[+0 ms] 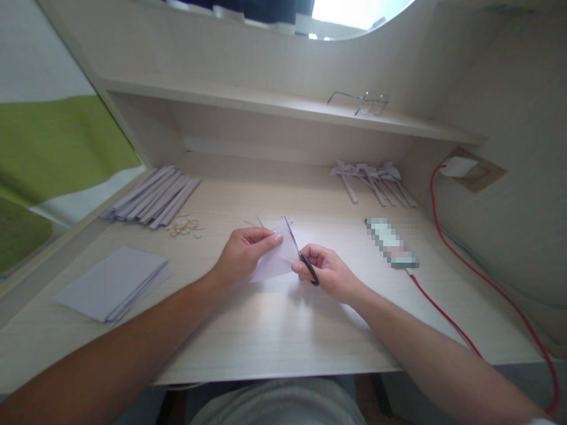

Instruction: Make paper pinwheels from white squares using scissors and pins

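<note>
On desk [274, 342] centre: left hand [243, 252] pinches folded paper [277, 260] just above surface, right hand [330, 274] closed through scissors [301, 254] handles, blades seemingly barely parted on fold. Risk: left fingertips [273, 238] touch blade line, 1 slip nicks them or skews cut.

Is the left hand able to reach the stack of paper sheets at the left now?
Probably yes, but not at once: the left hand pinches the folded paper. The desk between it and the stack of sheets lies bare.
</note>
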`<state>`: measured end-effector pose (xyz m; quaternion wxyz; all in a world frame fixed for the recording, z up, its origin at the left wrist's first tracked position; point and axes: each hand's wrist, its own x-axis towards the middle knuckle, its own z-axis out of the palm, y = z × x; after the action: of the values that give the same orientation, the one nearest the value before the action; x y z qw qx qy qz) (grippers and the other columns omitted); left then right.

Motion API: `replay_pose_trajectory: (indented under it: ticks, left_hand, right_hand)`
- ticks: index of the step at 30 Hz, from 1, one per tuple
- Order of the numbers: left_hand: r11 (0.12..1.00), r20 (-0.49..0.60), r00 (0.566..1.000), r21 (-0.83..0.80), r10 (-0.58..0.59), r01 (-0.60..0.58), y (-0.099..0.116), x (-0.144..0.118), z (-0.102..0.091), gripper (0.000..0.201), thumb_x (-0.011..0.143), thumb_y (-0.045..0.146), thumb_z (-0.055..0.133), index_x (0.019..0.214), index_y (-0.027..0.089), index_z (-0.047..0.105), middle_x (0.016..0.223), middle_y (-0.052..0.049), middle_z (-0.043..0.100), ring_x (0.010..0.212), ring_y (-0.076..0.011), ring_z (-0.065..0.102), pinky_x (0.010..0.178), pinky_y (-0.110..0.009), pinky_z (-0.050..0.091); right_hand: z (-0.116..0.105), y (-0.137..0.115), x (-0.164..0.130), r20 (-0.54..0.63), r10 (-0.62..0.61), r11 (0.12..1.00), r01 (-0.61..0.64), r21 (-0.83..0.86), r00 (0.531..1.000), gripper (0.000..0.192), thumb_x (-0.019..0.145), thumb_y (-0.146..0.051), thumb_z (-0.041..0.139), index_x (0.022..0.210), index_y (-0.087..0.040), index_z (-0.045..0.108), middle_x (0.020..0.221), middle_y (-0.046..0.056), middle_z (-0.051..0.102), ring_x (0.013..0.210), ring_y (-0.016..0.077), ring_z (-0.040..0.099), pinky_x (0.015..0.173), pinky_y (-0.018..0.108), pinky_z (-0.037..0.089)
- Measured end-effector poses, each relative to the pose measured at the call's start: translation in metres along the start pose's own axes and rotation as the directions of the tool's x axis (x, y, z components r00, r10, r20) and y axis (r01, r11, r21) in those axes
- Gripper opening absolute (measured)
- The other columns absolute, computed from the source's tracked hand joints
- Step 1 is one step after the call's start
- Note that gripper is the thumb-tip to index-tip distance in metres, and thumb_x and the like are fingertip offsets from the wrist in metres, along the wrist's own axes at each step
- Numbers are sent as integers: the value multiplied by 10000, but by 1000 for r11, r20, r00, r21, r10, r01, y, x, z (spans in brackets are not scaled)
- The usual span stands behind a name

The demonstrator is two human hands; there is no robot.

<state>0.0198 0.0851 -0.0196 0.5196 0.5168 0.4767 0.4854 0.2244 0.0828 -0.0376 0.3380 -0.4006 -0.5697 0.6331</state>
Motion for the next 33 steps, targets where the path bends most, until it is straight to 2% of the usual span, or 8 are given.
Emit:
replay_pose_trajectory:
  ticks: [15, 18, 20, 22, 25, 27, 29, 33]
  left_hand:
    - [999, 7, 999, 23, 36, -36, -4, 1, -1, 294, 767, 410, 793, 668, 138, 737, 612, 3, 593, 562, -123, 488, 516, -245, 355]
    - [972, -55, 979, 140, 199, -189, -7, 1, -4, 179, 817, 328, 778, 767, 156, 788, 676, 0, 605, 631, -127, 515, 574, -249, 368]
    - [841, -51, 881, 329, 470, -430, -9, 0, -6, 105, 872, 249, 739, 879, 179, 817, 678, 6, 581, 641, -125, 506, 595, -257, 369]
    - [567, 81, 686, 498, 723, -656, -11, -2, -7, 149, 911, 170, 692, 986, 200, 817, 655, 10, 573, 631, -129, 499, 622, -277, 380]
    - [201, 328, 462, 593, 824, -780, -12, -5, -8, 252, 904, 85, 676, 1087, 222, 782, 670, 6, 639, 659, -145, 532, 684, -321, 393]
    - [85, 425, 412, 606, 806, -791, -13, -6, -8, 301, 891, 66, 683, 1134, 228, 751, 718, 1, 684, 693, -157, 567, 707, -339, 402]
    - [57, 466, 394, 586, 793, -808, -13, -8, -6, 324, 882, 60, 685, 1159, 224, 727, 786, -11, 717, 736, -168, 601, 728, -347, 428]
    - [170, 468, 434, 505, 770, -846, -13, -14, -1, 383, 872, 51, 658, 1214, 220, 689, 886, -38, 731, 798, -182, 630, 762, -351, 476]
  right_hand:
    - [-6, 9, 3, -84, -60, 997, 55, -63, 995, 442, 778, -529, 839, 704, -191, 565, 555, -48, 578, 487, 88, 451, 504, 244, 315]
    - [-9, 6, 5, -161, -48, 999, 44, -29, 986, 424, 812, -543, 802, 741, -173, 607, 625, -15, 643, 490, 81, 468, 517, 242, 352]
    - [-10, 3, 5, -185, -34, 999, 41, 34, 982, 407, 825, -537, 790, 787, -161, 637, 715, 18, 697, 514, 85, 513, 532, 241, 391]
    - [-10, 1, 5, -162, -19, 992, 39, 118, 987, 380, 819, -510, 804, 822, -158, 661, 783, 39, 727, 543, 100, 575, 552, 246, 438]
    - [-10, -2, 4, -123, -24, 971, 52, 235, 992, 318, 760, -418, 865, 801, -158, 686, 716, 13, 697, 581, 128, 637, 596, 261, 495]
    - [-9, -5, 3, -130, -33, 957, 69, 282, 991, 280, 709, -340, 896, 781, -157, 697, 644, -12, 656, 587, 131, 639, 611, 259, 500]
    - [-9, -7, 2, -154, -40, 951, 85, 297, 987, 257, 675, -279, 903, 783, -153, 706, 622, -16, 647, 585, 128, 626, 612, 255, 493]
    - [-12, -7, 3, -260, -116, 958, 177, 227, 959, 261, 628, -218, 906, 761, -164, 687, 621, -32, 637, 536, 105, 567, 555, 242, 442]
